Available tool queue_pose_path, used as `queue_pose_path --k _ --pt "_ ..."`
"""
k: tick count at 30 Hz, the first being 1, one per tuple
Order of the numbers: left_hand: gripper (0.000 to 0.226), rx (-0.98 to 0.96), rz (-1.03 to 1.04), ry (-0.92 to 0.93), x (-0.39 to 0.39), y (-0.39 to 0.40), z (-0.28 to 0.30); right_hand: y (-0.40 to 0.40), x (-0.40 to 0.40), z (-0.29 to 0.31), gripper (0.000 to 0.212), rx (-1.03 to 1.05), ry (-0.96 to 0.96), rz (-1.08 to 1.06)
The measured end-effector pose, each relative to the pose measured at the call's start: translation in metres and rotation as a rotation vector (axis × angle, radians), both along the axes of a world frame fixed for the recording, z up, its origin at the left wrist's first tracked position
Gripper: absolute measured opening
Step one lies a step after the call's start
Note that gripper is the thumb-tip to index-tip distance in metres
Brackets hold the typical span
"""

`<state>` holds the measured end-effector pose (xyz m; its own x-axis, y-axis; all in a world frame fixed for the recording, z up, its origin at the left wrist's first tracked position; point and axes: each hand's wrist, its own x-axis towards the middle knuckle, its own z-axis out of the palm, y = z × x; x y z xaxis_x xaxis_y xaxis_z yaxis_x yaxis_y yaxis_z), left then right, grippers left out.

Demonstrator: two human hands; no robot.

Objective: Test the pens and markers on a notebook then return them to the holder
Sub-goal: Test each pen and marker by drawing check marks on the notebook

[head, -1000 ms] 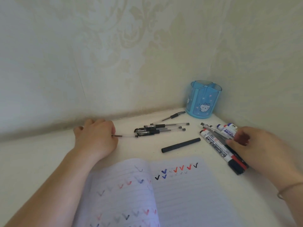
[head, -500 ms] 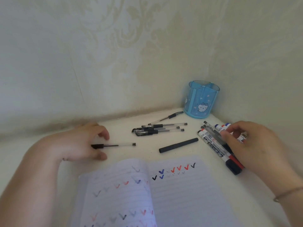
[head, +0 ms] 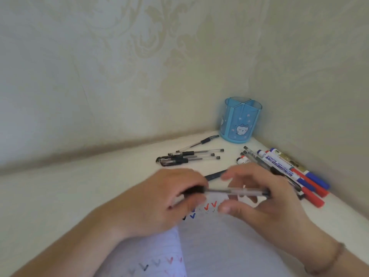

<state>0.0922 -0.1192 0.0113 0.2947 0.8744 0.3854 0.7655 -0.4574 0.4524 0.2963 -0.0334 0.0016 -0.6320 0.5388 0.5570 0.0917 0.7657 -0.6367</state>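
Left forearm enters from the lower left; the left hand [head: 159, 200] sits above the open notebook [head: 219, 246], fingers curled round the dark capped end of a clear-barrelled pen [head: 235, 191]. The pen lies level, held off the page, running across to the right hand [head: 265, 200], whose fingers and thumb are bent about the barrel's other end; motion blur leaves the exact contact on that side unclear, though the barrel crosses the fingers. The notebook's lined pages show rows of small tick marks in black, blue and red, partly hidden under both hands. Behind the hands a dark capped pen [head: 215, 174] lies flat on the white table [head: 69, 196], partly covered. Farther back, a small cluster of black gel pens [head: 189, 156] lies side by side, with a single pen [head: 199, 142] angled just beyond them, toward the wall. To the right, in the corner, the blue holder [head: 239, 120] stands upright, its divided compartments showing nothing inside, a cartoon cat on its front. Right of the hands, a row of whiteboard markers [head: 289, 170] with red and blue caps lies along the wall side, touching one another. A thin bracelet [head: 335, 256] circles the right wrist.
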Motion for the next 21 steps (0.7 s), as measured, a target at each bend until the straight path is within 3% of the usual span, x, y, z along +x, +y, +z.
queue_pose_path --k 5,9,12,18,21 --pt "0.019 0.012 0.038 -0.042 0.004 0.005 -0.016 -0.014 -0.006 0.002 0.018 -0.291 0.346 0.024" --pt "0.029 0.041 0.033 0.097 0.005 0.006 -0.019 -0.013 -0.005 0.003 0.025 -0.338 0.22 0.111" --pt "0.034 -0.006 0.009 0.15 0.002 0.004 -0.018 -0.014 -0.005 0.0 0.018 -0.338 0.157 0.159" --pt "0.041 -0.001 -0.013 0.143 -0.003 0.01 -0.022 -0.007 0.001 0.003 0.015 -0.183 0.117 0.24" --pt "0.047 0.006 0.041 0.078 -0.008 0.011 -0.023 -0.002 0.003 0.006 0.018 -0.299 0.181 0.227"
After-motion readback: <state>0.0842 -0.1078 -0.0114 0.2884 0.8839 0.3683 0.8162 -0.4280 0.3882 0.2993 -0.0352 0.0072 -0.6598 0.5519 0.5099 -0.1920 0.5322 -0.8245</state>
